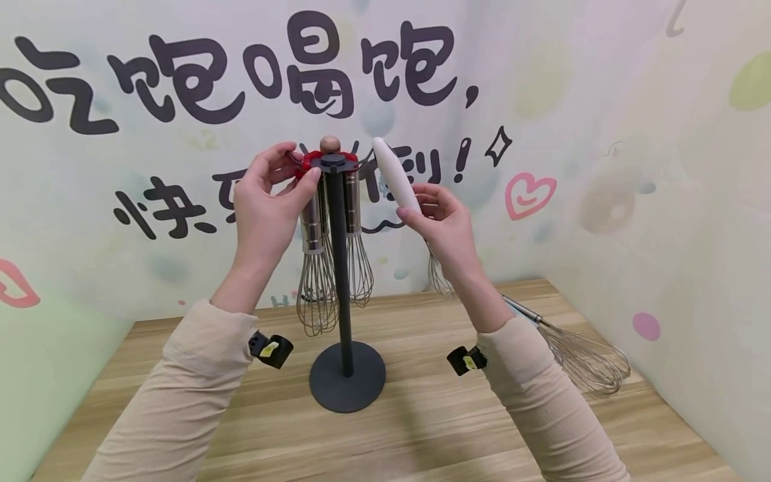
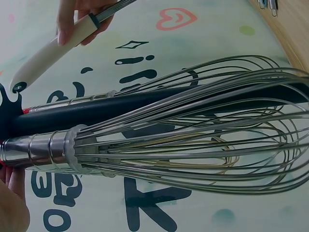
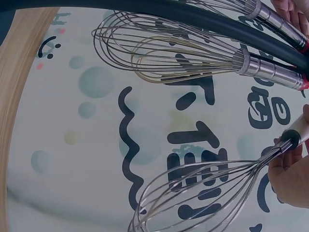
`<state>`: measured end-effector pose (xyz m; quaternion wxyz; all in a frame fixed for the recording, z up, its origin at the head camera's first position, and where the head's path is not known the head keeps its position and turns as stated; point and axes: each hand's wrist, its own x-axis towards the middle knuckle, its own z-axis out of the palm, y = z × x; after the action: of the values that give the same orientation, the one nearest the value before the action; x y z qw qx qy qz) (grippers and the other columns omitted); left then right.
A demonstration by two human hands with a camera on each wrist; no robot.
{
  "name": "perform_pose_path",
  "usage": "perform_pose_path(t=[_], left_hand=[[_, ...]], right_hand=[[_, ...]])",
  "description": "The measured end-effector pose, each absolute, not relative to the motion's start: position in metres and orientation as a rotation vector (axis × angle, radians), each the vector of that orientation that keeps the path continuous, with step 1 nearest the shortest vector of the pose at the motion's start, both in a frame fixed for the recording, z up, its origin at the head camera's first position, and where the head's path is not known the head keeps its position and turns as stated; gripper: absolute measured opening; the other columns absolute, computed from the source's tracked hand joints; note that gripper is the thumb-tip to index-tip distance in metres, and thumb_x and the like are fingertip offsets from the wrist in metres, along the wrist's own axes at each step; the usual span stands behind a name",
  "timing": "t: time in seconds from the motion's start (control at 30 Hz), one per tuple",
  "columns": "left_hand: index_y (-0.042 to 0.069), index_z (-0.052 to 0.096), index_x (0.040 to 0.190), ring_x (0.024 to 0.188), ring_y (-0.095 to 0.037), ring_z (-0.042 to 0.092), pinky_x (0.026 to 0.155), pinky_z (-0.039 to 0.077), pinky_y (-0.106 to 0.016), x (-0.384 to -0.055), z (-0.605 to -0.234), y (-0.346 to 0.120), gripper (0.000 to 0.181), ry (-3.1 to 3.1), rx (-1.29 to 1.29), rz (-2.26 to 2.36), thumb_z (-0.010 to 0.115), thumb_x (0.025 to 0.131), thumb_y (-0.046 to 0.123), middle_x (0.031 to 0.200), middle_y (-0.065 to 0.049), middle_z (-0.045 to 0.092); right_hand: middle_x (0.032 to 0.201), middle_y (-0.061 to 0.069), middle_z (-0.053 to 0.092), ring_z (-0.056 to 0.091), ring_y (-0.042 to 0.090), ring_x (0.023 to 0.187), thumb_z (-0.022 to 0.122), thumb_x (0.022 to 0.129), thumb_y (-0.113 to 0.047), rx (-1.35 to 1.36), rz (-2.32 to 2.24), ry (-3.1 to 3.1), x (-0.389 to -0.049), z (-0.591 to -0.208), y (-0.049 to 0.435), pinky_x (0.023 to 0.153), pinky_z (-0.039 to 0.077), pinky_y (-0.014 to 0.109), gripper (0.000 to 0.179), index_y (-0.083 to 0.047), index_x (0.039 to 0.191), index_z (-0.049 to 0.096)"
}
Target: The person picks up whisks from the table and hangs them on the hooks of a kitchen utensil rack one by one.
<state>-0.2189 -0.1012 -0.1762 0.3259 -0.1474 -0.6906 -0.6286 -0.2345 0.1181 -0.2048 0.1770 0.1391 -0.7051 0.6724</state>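
A dark utensil stand [image 1: 340, 281] with a round base rises from the table. My left hand [image 1: 268, 194] grips its top at the left, thumb against the front edge and fingers around a hook. Metal-handled whisks [image 1: 311, 224] with red ends hang from the stand, wires downward. My right hand [image 1: 442, 217] pinches a white-handled whisk [image 1: 394, 175] low on its handle. This whisk tilts, with its handle end up at a right-hand hook. In the left wrist view the holed end of the white handle [image 2: 48, 60] meets the hook tip; whether the hook passes through cannot be told.
On the wooden table [image 1: 271, 428], another whisk [image 1: 587, 355] lies at the right, partly hidden by my right forearm. A wall with printed characters stands close behind the table, and another wall [image 1: 693, 268] runs along the right.
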Motion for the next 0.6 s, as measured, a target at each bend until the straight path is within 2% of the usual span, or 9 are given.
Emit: perform_pose_path(t=[0.27, 0.6], left_hand=[[0.006, 0.057, 0.127, 0.098, -0.005, 0.06, 0.099, 0.051, -0.024, -0.2194, -0.1766, -0.1012, 0.043, -1.818, -0.375, -1.633, 0.068, 0.087, 0.019, 0.113, -0.001, 0.061], [0.006, 0.058, 0.126, 0.096, -0.004, 0.06, 0.098, 0.051, -0.024, -0.2204, -0.1775, -0.1006, 0.043, -1.809, -0.377, -1.633, 0.068, 0.087, 0.019, 0.112, 0.0, 0.061]], right_hand=[[0.095, -0.002, 0.06, 0.057, 0.011, 0.09, 0.072, 0.081, -0.002, 0.408, 1.878, -2.003, -0.2363, -0.2048, 0.1161, 0.074, 0.05, 0.018, 0.039, -0.001, 0.118, 0.06], [0.096, -0.001, 0.062, 0.059, 0.01, 0.09, 0.072, 0.082, -0.002, 0.432, 1.893, -2.018, -0.2369, -0.209, 0.1105, 0.075, 0.052, 0.017, 0.039, -0.001, 0.118, 0.06]])
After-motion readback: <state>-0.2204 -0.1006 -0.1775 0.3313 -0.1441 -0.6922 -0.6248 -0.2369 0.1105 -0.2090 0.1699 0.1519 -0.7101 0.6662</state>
